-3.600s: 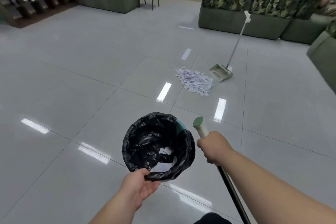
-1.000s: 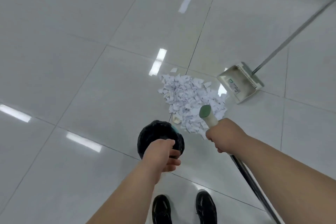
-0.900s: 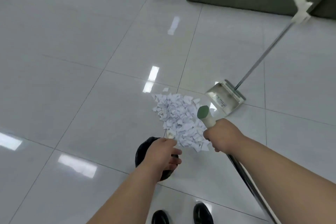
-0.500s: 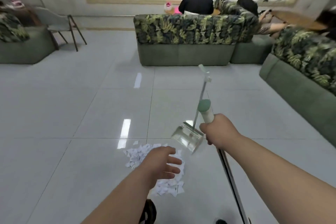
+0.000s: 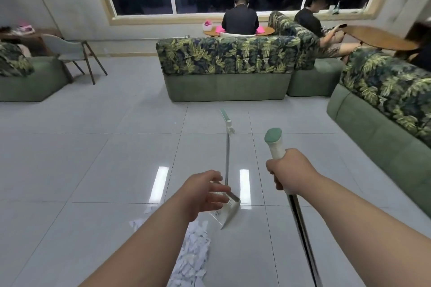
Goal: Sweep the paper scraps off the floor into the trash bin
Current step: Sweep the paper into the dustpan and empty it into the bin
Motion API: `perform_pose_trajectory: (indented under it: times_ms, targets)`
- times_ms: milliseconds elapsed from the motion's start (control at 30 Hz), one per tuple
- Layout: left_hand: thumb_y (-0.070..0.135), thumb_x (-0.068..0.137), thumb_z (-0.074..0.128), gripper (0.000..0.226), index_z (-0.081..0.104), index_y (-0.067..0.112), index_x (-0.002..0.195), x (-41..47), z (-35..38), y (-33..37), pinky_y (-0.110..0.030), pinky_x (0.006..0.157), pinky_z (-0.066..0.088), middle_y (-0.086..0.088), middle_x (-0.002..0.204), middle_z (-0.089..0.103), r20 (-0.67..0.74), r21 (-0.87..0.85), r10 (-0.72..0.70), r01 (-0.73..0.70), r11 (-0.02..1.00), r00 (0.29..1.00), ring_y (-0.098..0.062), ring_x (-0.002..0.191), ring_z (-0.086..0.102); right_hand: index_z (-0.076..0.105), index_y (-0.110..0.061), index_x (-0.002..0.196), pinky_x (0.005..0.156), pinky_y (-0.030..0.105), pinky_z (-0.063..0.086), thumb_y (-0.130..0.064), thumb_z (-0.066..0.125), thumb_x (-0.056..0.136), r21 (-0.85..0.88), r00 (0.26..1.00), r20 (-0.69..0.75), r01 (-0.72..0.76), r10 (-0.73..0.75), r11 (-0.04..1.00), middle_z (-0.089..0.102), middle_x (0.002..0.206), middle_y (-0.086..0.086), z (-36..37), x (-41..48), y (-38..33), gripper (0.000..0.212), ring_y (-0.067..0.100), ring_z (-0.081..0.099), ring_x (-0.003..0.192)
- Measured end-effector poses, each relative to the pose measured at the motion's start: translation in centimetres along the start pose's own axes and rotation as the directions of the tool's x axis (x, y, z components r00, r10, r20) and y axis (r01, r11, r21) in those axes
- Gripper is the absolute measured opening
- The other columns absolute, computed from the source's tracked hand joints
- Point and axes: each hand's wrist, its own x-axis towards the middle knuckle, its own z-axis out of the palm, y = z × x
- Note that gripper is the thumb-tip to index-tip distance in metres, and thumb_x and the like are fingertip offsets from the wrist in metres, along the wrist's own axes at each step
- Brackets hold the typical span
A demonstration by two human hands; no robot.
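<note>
The paper scraps [image 5: 193, 251] lie heaped on the floor [image 5: 93, 170], well short of its far edge and partly hidden by the left forearm. The left hand [image 5: 203, 193] hovers with fingers apart (holding nothing) in front of the dustpan [image 5: 227, 211], which stands just beside the heap, handle upright. The right hand [image 5: 289, 170] has its fingers clamped on the broom handle [image 5: 275, 142].

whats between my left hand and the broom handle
Head view: only the thin upright dustpan pole stands between the left hand and the broom handle, over bare shiny floor.
</note>
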Motion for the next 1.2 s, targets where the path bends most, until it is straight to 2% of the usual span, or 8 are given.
perform_pose_trajectory:
  times_ms: [167,633,733,800,867,1000,1100,1200]
  targets:
    - [0.029,0.1,0.058,0.031,0.062,0.005,0.12,4.1,4.1,2.7,-0.033,0.062,0.061,-0.014,0.102,0.079,-0.049,-0.058,-0.042,0.04,0.998,0.998,-0.03,0.081,0.075,0.055,-0.005,0.074,0.056,0.037,0.045,-0.013,0.058,0.072,-0.125,0.996,0.094,0.016,-0.004,0.992,0.053,0.057,0.01,-4.8,6.2,0.0,0.009,0.026,0.051,0.045]
    - [0.025,0.101,0.056,0.018,0.063,0.009,0.104,25.1,5.6,12.4,-0.036,0.07,0.062,-0.013,0.104,0.07,-0.171,-0.245,-0.12,0.076,0.967,0.978,-0.031,0.083,0.07,0.053,-0.007,0.075,0.057,0.03,0.041,-0.015,0.056,0.077,-0.359,0.979,0.203,0.054,0.021,0.932,0.052,0.058,0.007,-3.4,28.7,-5.6,0.009,0.025,0.053,0.043]
    - [0.023,0.098,0.055,0.019,0.064,0.012,0.109,32.1,5.4,15.4,-0.043,0.085,0.058,-0.006,0.108,0.063,-0.287,0.027,-0.026,0.035,0.999,0.958,-0.026,0.093,0.064,0.051,-0.008,0.076,0.055,0.028,0.038,-0.014,0.055,0.078,-0.379,0.976,0.207,0.022,0.061,0.925,0.05,0.059,0.007,-2.8,34.8,-7.4,0.008,0.025,0.054,0.043]
    - [0.028,0.097,0.055,0.034,0.061,0.015,0.128,35.6,4.7,17.4,-0.038,0.087,0.051,-0.002,0.121,0.061,-0.316,0.333,0.109,0.002,0.943,0.942,-0.021,0.098,0.057,0.051,-0.008,0.074,0.055,0.028,0.038,-0.013,0.055,0.078,-0.385,0.973,0.216,0.006,0.083,0.923,0.05,0.058,0.007,-2.3,38.5,-8.6,0.007,0.025,0.053,0.042]
    - [0.031,0.098,0.054,0.045,0.054,0.018,0.141,38.6,3.9,18.8,-0.031,0.085,0.044,-0.002,0.139,0.055,-0.282,0.503,0.161,0.003,0.865,0.946,-0.018,0.099,0.054,0.052,-0.008,0.072,0.058,0.032,0.041,-0.014,0.055,0.075,-0.388,0.97,0.227,0.002,0.093,0.922,0.05,0.057,0.006,-1.5,42.0,-9.8,0.007,0.025,0.052,0.042]
    - [0.036,0.096,0.056,0.054,0.047,0.016,0.147,43.3,3.5,19.5,-0.032,0.087,0.045,-0.007,0.139,0.056,-0.217,0.612,0.033,0.109,0.783,0.976,-0.023,0.107,0.058,0.053,-0.01,0.07,0.055,0.028,0.038,-0.014,0.056,0.076,-0.425,0.956,0.266,0.002,0.122,0.905,0.05,0.057,0.006,0.2,47.7,-11.5,0.008,0.025,0.052,0.046]
    - [0.036,0.095,0.059,0.053,0.048,0.013,0.142,46.1,3.4,19.4,-0.033,0.089,0.049,-0.005,0.126,0.061,-0.219,0.606,-0.031,0.161,0.779,0.975,-0.023,0.105,0.059,0.052,-0.01,0.071,0.058,0.031,0.038,-0.013,0.055,0.077,-0.437,0.948,0.298,0.029,0.115,0.899,0.051,0.058,0.007,1.4,51.1,-13.1,0.007,0.026,0.052,0.047]
    - [0.033,0.094,0.058,0.044,0.051,0.012,0.132,48.4,3.5,19.4,-0.032,0.077,0.045,0.0,0.108,0.057,-0.248,0.634,-0.033,0.187,0.75,0.968,-0.021,0.097,0.058,0.053,-0.009,0.072,0.057,0.029,0.039,-0.013,0.056,0.077,-0.46,0.935,0.341,0.077,0.096,0.885,0.053,0.058,0.007,3.0,54.2,-14.7,0.007,0.026,0.055,0.046]
